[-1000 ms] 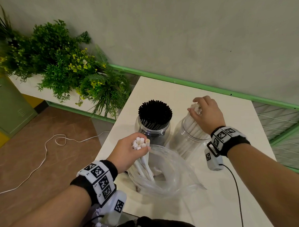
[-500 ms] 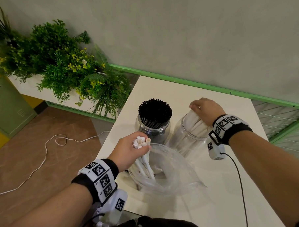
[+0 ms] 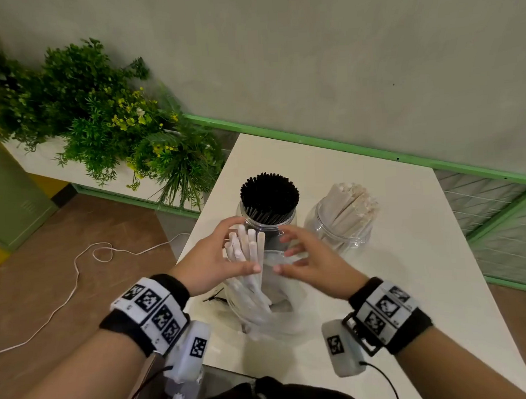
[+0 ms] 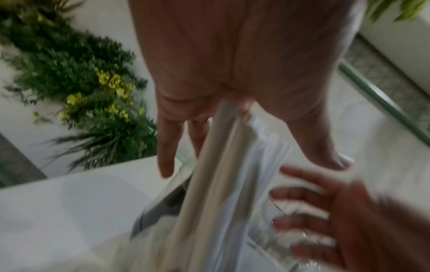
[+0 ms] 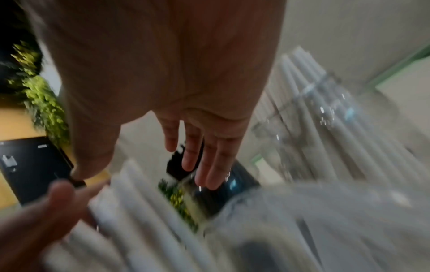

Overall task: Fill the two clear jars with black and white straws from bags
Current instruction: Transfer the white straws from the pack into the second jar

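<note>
Two clear jars stand at the back of the white table (image 3: 408, 253): the left jar (image 3: 268, 220) is packed with black straws (image 3: 269, 194), while the right jar (image 3: 341, 229) holds white straws (image 3: 351, 206) leaning right. In front of them a clear plastic bag (image 3: 270, 316) holds a bundle of white straws (image 3: 248, 245). My left hand (image 3: 216, 258) grips that bundle, thumb across its front. My right hand (image 3: 303, 258) hovers beside the bundle over the bag's mouth, fingers spread and holding nothing. In the blurred wrist views I see the bundle (image 4: 216, 174) under my left hand (image 4: 232, 73) and my right hand (image 5: 186, 92) open.
A small black tie (image 3: 215, 299) lies on the table by the bag. Green plants (image 3: 107, 121) fill a planter past the table's left edge. A white cable (image 3: 78, 267) runs over the brown floor. A grey wall with a green rail (image 3: 344, 147) closes the back.
My right hand has left the white-straw jar and come back left to the bag, fingers spread. My left hand has raised the bundle higher out of the bag.
</note>
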A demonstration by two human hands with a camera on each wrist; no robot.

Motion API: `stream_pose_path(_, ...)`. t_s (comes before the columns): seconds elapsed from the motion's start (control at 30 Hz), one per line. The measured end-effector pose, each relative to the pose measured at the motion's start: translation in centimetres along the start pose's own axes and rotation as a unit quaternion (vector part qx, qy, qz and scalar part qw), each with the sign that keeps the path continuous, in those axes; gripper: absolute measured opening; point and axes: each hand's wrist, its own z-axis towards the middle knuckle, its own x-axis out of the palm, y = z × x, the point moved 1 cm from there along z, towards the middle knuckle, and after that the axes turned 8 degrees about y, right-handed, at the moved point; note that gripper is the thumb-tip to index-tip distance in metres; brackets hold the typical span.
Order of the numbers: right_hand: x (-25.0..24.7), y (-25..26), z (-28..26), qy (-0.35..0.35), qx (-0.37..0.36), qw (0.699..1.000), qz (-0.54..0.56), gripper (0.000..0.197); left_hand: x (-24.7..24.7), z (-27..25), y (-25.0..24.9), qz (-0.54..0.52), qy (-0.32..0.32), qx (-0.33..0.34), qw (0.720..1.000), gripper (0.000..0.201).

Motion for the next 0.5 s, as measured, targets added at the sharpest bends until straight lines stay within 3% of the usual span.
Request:
stream_pose_path(0.07, 2.4, -0.8, 0.7, 0.037, 0.014, 0.999, 0.01, 0.092, -1.0, -0.8, 0.6, 0.021, 0.047, -0.019, 0.998, 0.097)
stream_pose_path(0.17, 4.3, -1.4, 2.6, 0.034, -0.008, 0.999, 0.0, 0.09, -1.0, -1.5, 2.1, 0.02, 0.07, -0.009, 0.997, 0.101)
stream_pose_path(0.3, 5.4, -2.2, 5.3, 0.024, -0.011, 1.0, -0.017, 0.086, 0.0, -1.5, 3.0, 0.014, -0.018, -0.005, 1.0, 0.077)
stream_pose_path(0.4, 5.4, -2.4, 6.2, 0.034, 0.018, 0.999, -0.037, 0.062, 0.9, -1.4, 3.4, 0.004, -0.064, 0.009, 0.998, 0.053)
stream_pose_path(0.5, 5.6, -2.5, 6.2, 0.045, 0.018, 0.998, 0.042, 0.056, 1.6, -1.6, 3.5, 0.021, -0.102, 0.029, 0.994, 0.03)
